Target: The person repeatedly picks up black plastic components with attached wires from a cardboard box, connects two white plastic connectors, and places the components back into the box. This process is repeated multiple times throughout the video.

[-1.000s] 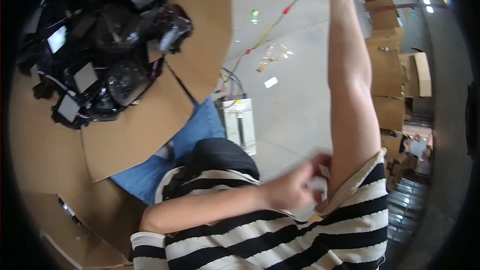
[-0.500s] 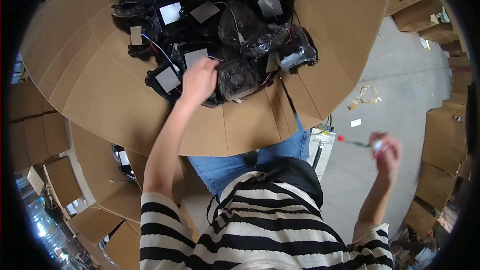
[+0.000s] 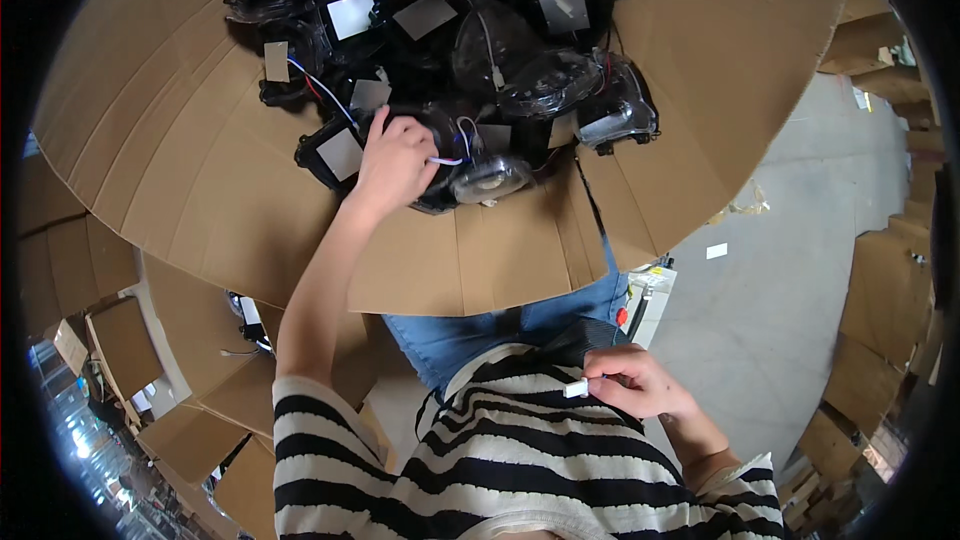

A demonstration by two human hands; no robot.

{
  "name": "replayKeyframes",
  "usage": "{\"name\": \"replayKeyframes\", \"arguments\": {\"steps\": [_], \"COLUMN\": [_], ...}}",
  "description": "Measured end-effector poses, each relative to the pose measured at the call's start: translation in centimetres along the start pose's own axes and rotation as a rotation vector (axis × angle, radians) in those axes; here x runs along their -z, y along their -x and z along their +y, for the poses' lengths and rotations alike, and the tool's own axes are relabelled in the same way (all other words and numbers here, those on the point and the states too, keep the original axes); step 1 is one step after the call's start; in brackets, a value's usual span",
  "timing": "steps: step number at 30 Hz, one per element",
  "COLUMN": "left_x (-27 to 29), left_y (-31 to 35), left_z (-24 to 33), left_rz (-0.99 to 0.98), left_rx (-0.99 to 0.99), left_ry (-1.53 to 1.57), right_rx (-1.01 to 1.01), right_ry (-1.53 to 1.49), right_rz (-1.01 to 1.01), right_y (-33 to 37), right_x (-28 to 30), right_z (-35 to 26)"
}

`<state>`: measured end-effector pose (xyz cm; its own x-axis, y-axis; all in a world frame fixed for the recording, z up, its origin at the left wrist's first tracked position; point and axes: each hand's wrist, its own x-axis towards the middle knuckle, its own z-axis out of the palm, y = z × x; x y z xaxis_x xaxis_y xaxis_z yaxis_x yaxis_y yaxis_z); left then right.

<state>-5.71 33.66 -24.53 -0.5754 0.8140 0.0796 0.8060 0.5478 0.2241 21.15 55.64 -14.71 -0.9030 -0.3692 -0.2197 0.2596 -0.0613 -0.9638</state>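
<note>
Several black lamp units (image 3: 545, 80) with clear lenses and pale labels lie piled in a large cardboard box (image 3: 420, 260). My left hand (image 3: 395, 162) is at the near edge of the pile, fingers curled, with a thin white-and-blue wire (image 3: 447, 160) between thumb and fingers. Beside it a lamp unit with a round lens (image 3: 490, 180) lies tilted. Close to my waist, my right hand (image 3: 640, 382) pinches a small white plug connector (image 3: 575, 389). A red piece (image 3: 622, 316) shows behind that hand, at the far end of a dark lead.
A metal-topped device (image 3: 648, 300) stands on the floor past my right leg. A white slip (image 3: 717, 251) lies on the grey floor (image 3: 740, 310). Stacked cardboard boxes (image 3: 885, 290) line the right, and another open box (image 3: 190, 290) stands at lower left with a lamp in it.
My right hand has come in from the far right to my waist with the connector. The lamp unit by my left hand has tilted, and its wire now shows at my fingers.
</note>
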Motion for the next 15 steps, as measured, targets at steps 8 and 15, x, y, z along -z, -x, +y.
{"name": "replayKeyframes", "arguments": {"steps": [8, 15], "left_x": [1.9, 1.2], "left_y": [8.4, 8.6], "left_z": [6.7, 8.8], "left_rz": [0.563, 0.314], "left_rx": [0.701, 0.652], "left_ry": [1.063, 1.140], "right_rx": [0.029, 0.032], "right_ry": [0.053, 0.097], "right_rz": [-0.123, -0.181], "right_y": [-3.2, -4.0], "right_x": [-0.4, -1.2], "right_z": [-0.4, -0.6]}}
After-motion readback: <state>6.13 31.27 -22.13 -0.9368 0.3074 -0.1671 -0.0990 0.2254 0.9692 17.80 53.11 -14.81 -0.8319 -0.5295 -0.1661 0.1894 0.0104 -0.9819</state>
